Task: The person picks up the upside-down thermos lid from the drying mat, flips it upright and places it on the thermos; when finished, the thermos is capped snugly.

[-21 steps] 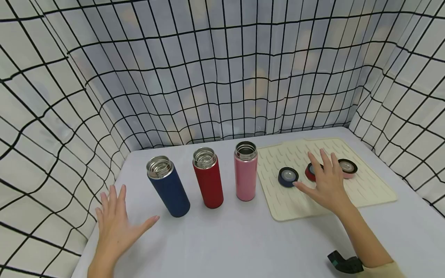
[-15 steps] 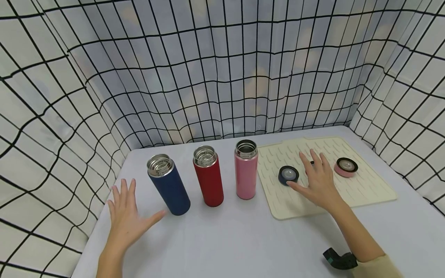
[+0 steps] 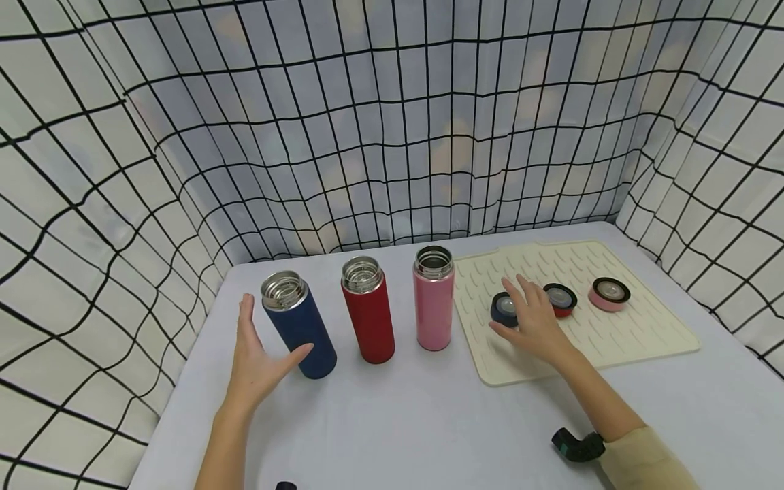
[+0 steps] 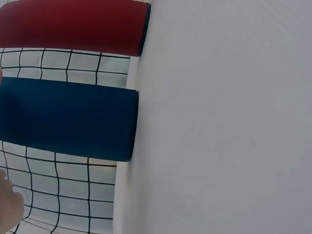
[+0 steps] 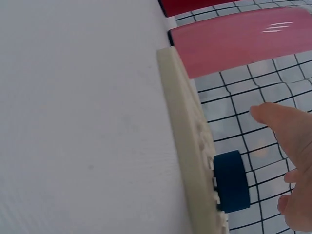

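Note:
My left hand [image 3: 256,371] is spread beside the blue bottle [image 3: 304,333], its thumb overlapping the bottle's lower side in the head view. That lidless bottle stands upright on the table, a steel rim at its mouth; the left wrist view shows its blue body [image 4: 68,119] too. My right hand [image 3: 534,323] hovers over the blue lid [image 3: 502,312], fingers apart and holding nothing. Part of this lid is hidden behind the fingers in the head view. The right wrist view has the blue lid [image 5: 232,181] on the mat, with my thumb [image 5: 273,114] above it.
A red bottle [image 3: 370,320] and a pink bottle [image 3: 433,306], both lidless, stand right of the blue one. On the cream mat [image 3: 649,333] lie a red lid [image 3: 563,309] and a pink lid [image 3: 606,299]. Black netting [image 3: 392,143] over pale cloth surrounds the white table.
My left hand has moved right and up to the blue bottle. The right hand has moved left from over the red lid to the blue lid, uncovering the red and pink lids.

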`<state>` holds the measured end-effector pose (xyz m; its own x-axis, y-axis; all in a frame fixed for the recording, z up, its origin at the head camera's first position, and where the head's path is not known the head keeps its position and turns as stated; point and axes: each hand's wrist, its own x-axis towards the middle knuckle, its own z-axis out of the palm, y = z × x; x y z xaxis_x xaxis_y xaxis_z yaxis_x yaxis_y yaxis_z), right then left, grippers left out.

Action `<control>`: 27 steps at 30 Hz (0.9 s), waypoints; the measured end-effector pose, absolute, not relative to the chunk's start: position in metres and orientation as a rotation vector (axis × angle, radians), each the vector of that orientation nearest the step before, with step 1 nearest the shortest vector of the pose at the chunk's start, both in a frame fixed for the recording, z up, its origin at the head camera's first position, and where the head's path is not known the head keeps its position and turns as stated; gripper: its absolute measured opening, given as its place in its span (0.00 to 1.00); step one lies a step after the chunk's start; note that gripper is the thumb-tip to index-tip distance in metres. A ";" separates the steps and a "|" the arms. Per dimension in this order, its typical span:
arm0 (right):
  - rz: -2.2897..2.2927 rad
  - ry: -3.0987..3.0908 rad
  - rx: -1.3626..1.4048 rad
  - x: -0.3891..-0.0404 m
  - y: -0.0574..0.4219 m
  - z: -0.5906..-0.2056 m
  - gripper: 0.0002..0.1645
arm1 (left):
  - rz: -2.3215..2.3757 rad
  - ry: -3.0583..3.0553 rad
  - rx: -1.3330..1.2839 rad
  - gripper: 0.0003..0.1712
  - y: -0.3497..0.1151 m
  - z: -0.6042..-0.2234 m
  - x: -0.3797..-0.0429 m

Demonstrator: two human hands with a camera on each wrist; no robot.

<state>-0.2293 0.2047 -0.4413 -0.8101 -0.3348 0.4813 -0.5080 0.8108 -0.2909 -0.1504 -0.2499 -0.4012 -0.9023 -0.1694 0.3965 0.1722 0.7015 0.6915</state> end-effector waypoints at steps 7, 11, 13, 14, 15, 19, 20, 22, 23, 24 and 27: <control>0.566 -2.646 0.645 -0.242 0.200 -0.456 0.47 | -1.376 -2.311 -0.016 0.65 -0.244 -0.412 -0.168; 0.599 -2.710 0.605 -0.246 0.198 -0.460 0.46 | -1.518 -2.238 -0.042 0.62 -0.239 -0.418 -0.174; 0.609 -2.738 0.576 -0.247 0.197 -0.462 0.46 | -1.564 -2.223 -0.047 0.59 -0.236 -0.420 -0.175; 0.622 -2.751 0.560 -0.247 0.197 -0.463 0.45 | -1.564 -2.232 -0.037 0.59 -0.234 -0.420 -0.175; 0.637 -2.760 0.548 -0.248 0.197 -0.464 0.45 | -1.561 -2.237 -0.028 0.58 -0.232 -0.421 -0.175; 0.732 -2.781 0.509 -0.251 0.199 -0.468 0.45 | -1.565 -2.218 -0.002 0.54 -0.226 -0.422 -0.176; 0.764 -2.786 0.499 -0.252 0.200 -0.469 0.45 | -1.563 -2.211 0.009 0.54 -0.224 -0.423 -0.176; 0.815 -2.806 0.462 -0.254 0.201 -0.472 0.46 | -1.566 -2.188 0.022 0.52 -0.224 -0.424 -0.177; 0.840 -2.817 0.440 -0.255 0.202 -0.472 0.47 | -1.564 -2.185 0.030 0.52 -0.224 -0.425 -0.177; 0.868 -2.827 0.418 -0.256 0.203 -0.472 0.47 | -1.563 -2.182 0.036 0.52 -0.224 -0.425 -0.177; 0.959 -2.826 0.344 -0.254 0.204 -0.468 0.50 | -1.568 -2.176 0.026 0.51 -0.224 -0.427 -0.178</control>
<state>-0.2543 0.2041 -0.4678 -0.9644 -0.1707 0.2020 -0.2584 0.7708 -0.5823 -0.1778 -0.2243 -0.4270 -0.8962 -0.2740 0.3489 0.2442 0.3518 0.9036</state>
